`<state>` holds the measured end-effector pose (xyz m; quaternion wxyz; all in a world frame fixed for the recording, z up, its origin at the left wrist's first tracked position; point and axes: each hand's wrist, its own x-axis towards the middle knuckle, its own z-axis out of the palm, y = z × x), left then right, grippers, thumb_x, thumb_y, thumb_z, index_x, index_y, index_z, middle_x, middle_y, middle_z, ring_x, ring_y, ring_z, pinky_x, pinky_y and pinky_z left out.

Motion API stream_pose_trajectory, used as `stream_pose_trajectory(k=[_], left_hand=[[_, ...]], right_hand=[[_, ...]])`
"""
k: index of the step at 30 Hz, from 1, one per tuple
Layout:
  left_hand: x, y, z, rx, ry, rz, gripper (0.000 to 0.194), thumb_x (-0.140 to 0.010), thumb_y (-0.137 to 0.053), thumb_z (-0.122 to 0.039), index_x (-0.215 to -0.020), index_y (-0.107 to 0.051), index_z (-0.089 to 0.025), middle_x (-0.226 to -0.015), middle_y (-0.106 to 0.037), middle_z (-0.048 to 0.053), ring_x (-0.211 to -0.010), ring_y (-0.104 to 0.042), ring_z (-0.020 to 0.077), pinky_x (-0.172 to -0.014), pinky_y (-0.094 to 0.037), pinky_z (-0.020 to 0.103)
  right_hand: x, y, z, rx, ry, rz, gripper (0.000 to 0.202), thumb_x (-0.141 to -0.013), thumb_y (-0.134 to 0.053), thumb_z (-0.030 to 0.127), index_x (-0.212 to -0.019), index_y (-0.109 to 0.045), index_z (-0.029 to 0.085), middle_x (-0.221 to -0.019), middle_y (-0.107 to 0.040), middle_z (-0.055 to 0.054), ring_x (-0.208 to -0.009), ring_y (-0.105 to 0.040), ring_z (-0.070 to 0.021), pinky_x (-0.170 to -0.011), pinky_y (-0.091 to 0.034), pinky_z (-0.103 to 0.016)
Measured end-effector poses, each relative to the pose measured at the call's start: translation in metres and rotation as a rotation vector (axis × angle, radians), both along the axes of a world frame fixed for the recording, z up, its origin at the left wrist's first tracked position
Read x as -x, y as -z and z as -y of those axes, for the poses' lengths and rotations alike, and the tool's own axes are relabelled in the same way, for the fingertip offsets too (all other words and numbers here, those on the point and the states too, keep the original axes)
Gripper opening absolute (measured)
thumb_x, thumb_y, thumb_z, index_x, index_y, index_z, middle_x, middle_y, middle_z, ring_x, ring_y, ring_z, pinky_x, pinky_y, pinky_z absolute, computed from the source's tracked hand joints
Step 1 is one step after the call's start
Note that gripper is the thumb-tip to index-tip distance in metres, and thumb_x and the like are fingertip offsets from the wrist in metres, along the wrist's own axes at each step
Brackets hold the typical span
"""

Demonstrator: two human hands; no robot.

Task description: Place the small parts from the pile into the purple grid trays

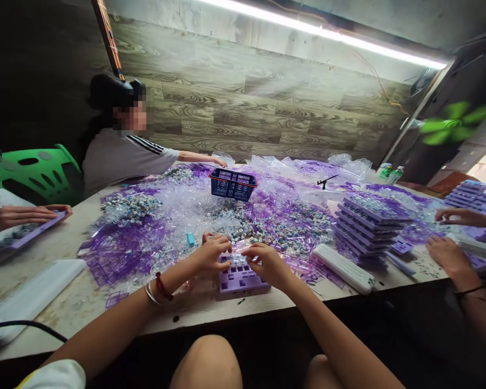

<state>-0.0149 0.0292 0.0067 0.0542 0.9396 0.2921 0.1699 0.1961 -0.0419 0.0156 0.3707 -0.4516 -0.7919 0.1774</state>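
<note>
A light purple plastic panel (245, 283) with rows of square cut-outs lies on the table in front of me. Over its far edge, my left hand (216, 252) has bent fingers drawn in near the thumb. My right hand (269, 263) faces it from the other side, thumb and fingers brought together. Between the fingertips shows a shiny clear plastic piece (237, 249); what exactly each hand pinches is too small to make out. Beyond my hands spreads a heap of small white and blue parts (275, 227) mixed with clear and purple plastic pieces.
A dark blue basket (233, 186) stands on the heap. To the right are stacked purple panels (366, 229) and a long white case (342, 266); another white case (34, 294) lies left. Co-workers' hands (28, 216) are at the left, far side and right (449, 254).
</note>
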Motion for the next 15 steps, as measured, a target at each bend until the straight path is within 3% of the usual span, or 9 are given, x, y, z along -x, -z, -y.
stream_pose_trajectory(k=[3, 8, 11, 15], left_hand=[[-0.001, 0.006, -0.003, 0.057, 0.031, 0.046, 0.018, -0.077, -0.058, -0.027, -0.092, -0.062, -0.018, -0.088, -0.059, 0.003, -0.09, -0.053, 0.0209, -0.09, -0.031, 0.038], [-0.004, 0.008, 0.0, 0.065, 0.037, 0.072, 0.019, -0.079, -0.057, -0.029, -0.094, -0.061, -0.018, -0.089, -0.06, 0.005, -0.088, -0.052, 0.0212, -0.085, -0.034, 0.036], [-0.005, 0.003, 0.001, 0.042, -0.016, 0.125, 0.018, -0.079, -0.052, -0.018, -0.095, -0.06, -0.017, -0.09, -0.06, 0.005, -0.091, -0.053, 0.0221, -0.085, -0.036, 0.037], [-0.004, -0.001, -0.001, 0.027, -0.067, 0.296, 0.025, -0.072, -0.039, 0.0, -0.081, -0.056, -0.016, -0.085, -0.06, 0.006, -0.087, -0.054, 0.0197, -0.083, -0.04, 0.035]], right_hand=[[0.006, 0.0, 0.003, 0.011, -0.079, 0.063, 0.036, -0.068, -0.056, -0.005, -0.094, -0.068, 0.016, -0.083, -0.068, -0.003, -0.066, -0.062, -0.0108, -0.065, -0.05, -0.022], [0.018, 0.003, 0.002, 0.002, -0.068, 0.16, 0.02, -0.067, -0.062, -0.002, -0.074, -0.068, 0.016, -0.07, -0.067, 0.0, -0.065, -0.06, -0.0121, -0.064, -0.046, -0.022], [0.021, 0.005, 0.001, 0.024, -0.055, 0.153, 0.021, -0.068, -0.062, -0.001, -0.073, -0.07, 0.018, -0.069, -0.068, 0.0, -0.064, -0.06, -0.0117, -0.064, -0.045, -0.021], [0.023, 0.009, -0.001, 0.003, -0.089, 0.108, 0.022, -0.07, -0.061, 0.0, -0.076, -0.073, 0.018, -0.076, -0.07, -0.002, -0.071, -0.062, -0.0129, -0.071, -0.047, -0.022]])
